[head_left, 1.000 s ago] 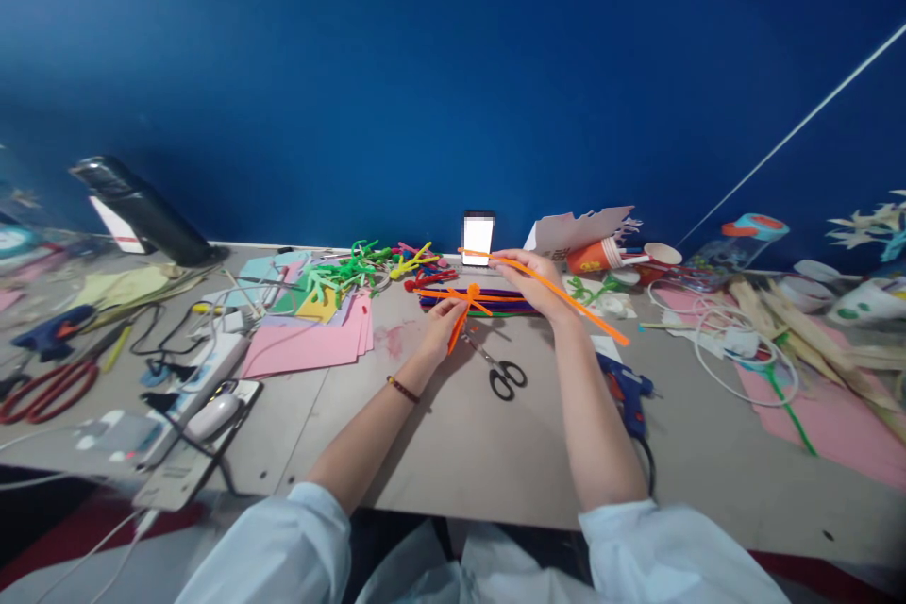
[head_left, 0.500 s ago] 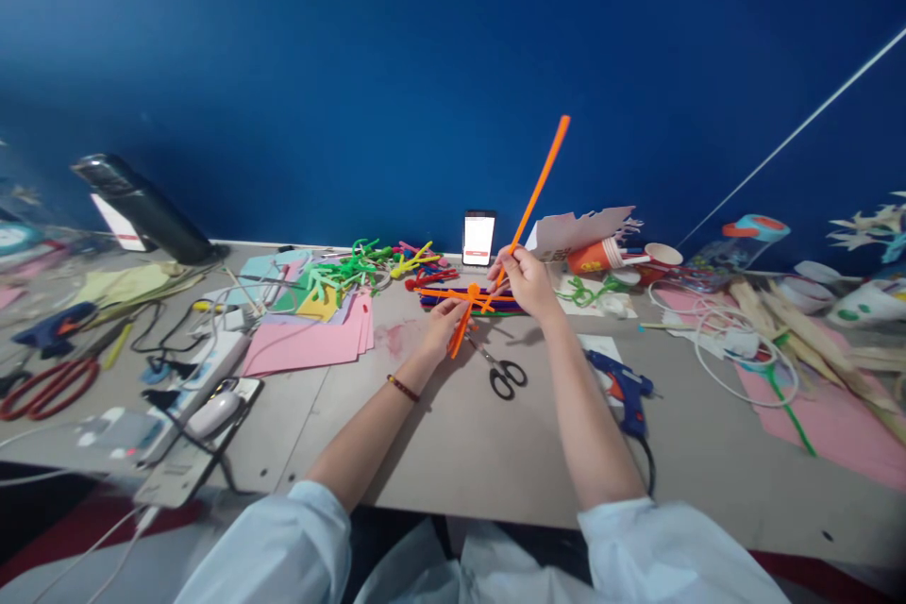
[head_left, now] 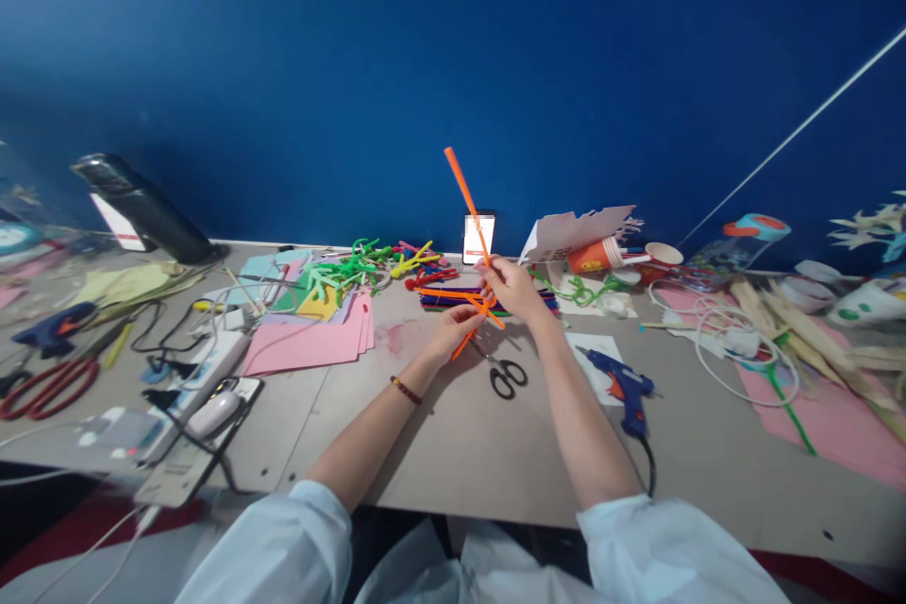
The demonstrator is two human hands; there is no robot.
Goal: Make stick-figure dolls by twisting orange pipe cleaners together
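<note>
Between my hands is an orange pipe cleaner figure (head_left: 461,342), with several thin limbs sticking out at angles. My left hand (head_left: 457,328) pinches it from the left side. The fingers of my right hand (head_left: 511,288) are closed around a long orange pipe cleaner (head_left: 460,179), whose free end points up and to the left. Both hands are close together, and my fingers partly hide where the orange pieces meet. Beneath them lies a bundle of purple and dark pipe cleaners (head_left: 542,301). Scissors with black handles (head_left: 508,379) rest on the table just in front.
A blue glue gun (head_left: 627,387) lies right of my right forearm. A lit phone (head_left: 479,245) leans on the wall. Pink paper (head_left: 304,344) and green twisted pipe cleaners (head_left: 346,272) are at left, near a power strip (head_left: 212,368). Orange paper cups (head_left: 595,255) stand back right.
My right hand has moved left and slightly down toward my left hand. The long pipe cleaner has swung from leaning right to leaning left.
</note>
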